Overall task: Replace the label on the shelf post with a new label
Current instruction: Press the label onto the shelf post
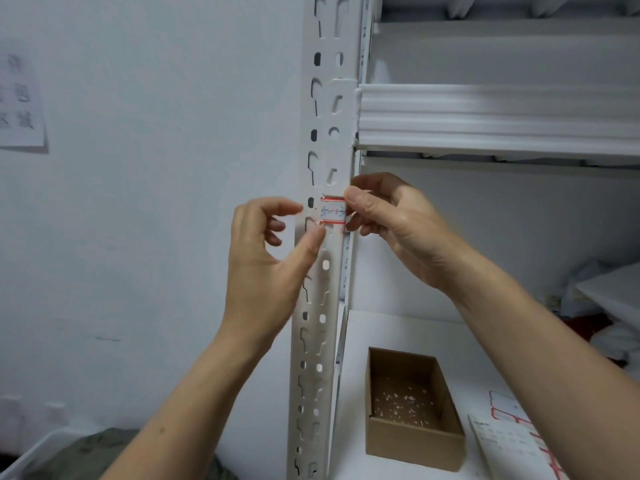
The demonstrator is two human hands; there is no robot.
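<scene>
Shelf post [323, 202]: a white, slotted upright at the middle of the view, taken here as the landmark. A label [333, 212], white with red bands above and below and blue handwriting, lies across the front face of the post at about mid-height.

Left hand [266, 258]: raised on the post's left side. Its grip is partly spread; the thumb tip touches the post just below the label's lower left corner, while the forefinger reaches toward the post just left of the label. It encloses nothing.

Right hand [394, 223]: raised on the post's right side. Its grip is pressed together on the label's right end, thumb in front and fingers behind the post's edge.

Right of the post and below the hands, on a white shelf board [408, 327], stands an open cardboard box [414, 441] with small white scraps on its floor. Farther right of the box lie a sheet of labels [505, 408] with red borders and a printed paper [505, 448]. Left of the post, a paper notice [20, 98] is fixed to the wall.
</scene>
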